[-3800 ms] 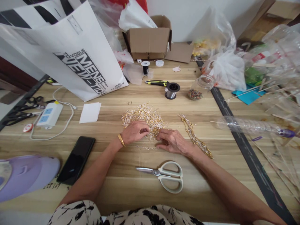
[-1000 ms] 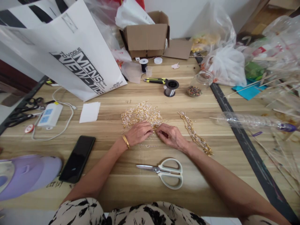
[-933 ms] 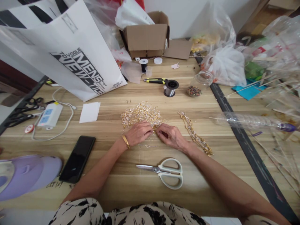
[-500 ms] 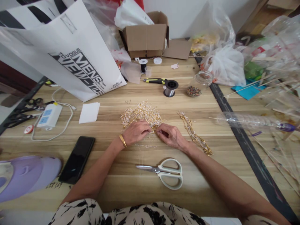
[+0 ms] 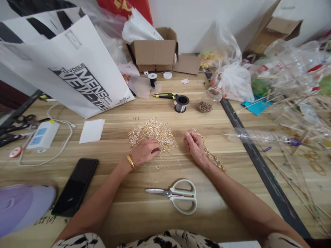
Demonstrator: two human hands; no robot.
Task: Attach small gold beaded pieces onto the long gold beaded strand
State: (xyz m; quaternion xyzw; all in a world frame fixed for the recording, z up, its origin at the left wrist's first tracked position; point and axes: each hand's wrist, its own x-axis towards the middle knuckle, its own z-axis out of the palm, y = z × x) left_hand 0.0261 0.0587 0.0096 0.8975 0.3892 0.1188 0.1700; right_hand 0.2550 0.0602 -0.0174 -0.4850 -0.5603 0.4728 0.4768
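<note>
A loose pile of small gold and silver beaded pieces (image 5: 152, 130) lies mid-table. My left hand (image 5: 144, 152), with a gold bracelet at its wrist, rests at the pile's lower edge; its fingers are curled together and whatever is in them is hidden. To the right, my right hand (image 5: 195, 146) is closed, thumb against fingers, over the upper end of a bundle of gold and silver chains (image 5: 216, 161); I cannot make out what it holds. A thin silver chain (image 5: 158, 167) lies below my left hand. Closer to me are pale-handled scissors (image 5: 178, 195), blades pointing left.
Behind the pile are a wire spool (image 5: 181, 104), a yellow-black cutter (image 5: 164, 95) and a glass jar (image 5: 210, 98) of beads. At left lie a black phone (image 5: 76, 187), white paper (image 5: 91, 131) and a power strip (image 5: 43, 135). Plastic bottles and sticks crowd the right side.
My right hand has moved right, away from my left hand and the pile, to the chain bundle. My left hand stays at the pile. The camera view has shifted slightly.
</note>
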